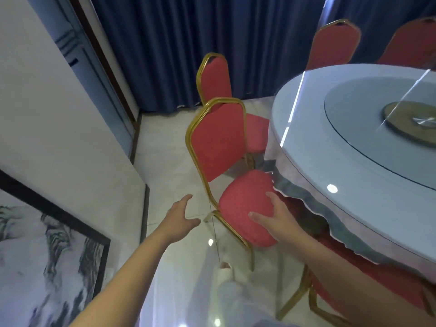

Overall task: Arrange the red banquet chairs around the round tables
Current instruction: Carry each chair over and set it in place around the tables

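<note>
The step in hand looks like the seating of one red chair at the near-left edge of the round table (306, 142). The near chair (217, 140) stands on the tiled floor (165, 147) with its gold-framed back turned away from the table. Its seat cushion (243, 201) reaches the hanging hem of the tablecloth (304, 208), its front touching the hem or just under it (the cloth hides the exact line). The right hand (276, 218) lies spread on the table-side part of the cushion, thumb and fingers wide apart and fairly straight, pressing on it rather than clutching it. The left hand (181, 215) is wide open and holds nothing. It hovers just beside the chair's rear frame, low down by the back leg, and apart from it. A second chair (213, 76) sits further along the same edge with its seat pushed up to the rim, and a third chair (335, 43) and a fourth chair (410, 41) stand at the far edge. By my reading the near chair is almost placed but sits a little askew to the rim. The next move would call for the left hand to take the back frame while the right steadies the seat. Together they would turn and slide the chair square to the table, evenly spaced from the second chair, without dragging the hem.
</note>
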Demonstrator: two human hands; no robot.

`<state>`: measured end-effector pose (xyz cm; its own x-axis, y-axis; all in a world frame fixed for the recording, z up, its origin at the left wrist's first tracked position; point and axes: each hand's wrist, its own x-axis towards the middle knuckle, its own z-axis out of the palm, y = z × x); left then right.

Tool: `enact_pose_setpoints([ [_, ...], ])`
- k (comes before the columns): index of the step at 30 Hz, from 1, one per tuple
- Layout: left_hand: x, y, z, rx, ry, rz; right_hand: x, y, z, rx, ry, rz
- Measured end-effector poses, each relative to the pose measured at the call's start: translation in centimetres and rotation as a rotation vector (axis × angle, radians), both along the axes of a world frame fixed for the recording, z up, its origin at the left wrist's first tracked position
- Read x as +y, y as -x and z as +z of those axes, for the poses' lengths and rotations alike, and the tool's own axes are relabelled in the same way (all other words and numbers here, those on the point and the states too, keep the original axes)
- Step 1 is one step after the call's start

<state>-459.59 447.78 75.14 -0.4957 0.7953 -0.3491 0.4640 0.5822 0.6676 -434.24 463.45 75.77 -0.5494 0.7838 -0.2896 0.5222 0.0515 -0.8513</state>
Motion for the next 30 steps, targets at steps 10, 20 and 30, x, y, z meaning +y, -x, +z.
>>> enact_pose_setpoints([
  [10, 8.4, 16.9, 1.1, 0.001, 0.046, 0.034, 12.2, 26.7, 0.0, 0.099, 0.113, -0.085],
  [20, 15.5, 30.3, 0.6, 0.03, -0.032, 0.012, 19.1, 45.0, -1.9, -0.115, 0.254, -0.461],
  [30, 29.2, 40.2, -0.5, 0.01, -0.024, -0.37, 20.4, 49.4, -4.8, -0.181, 0.17, -0.714],
])
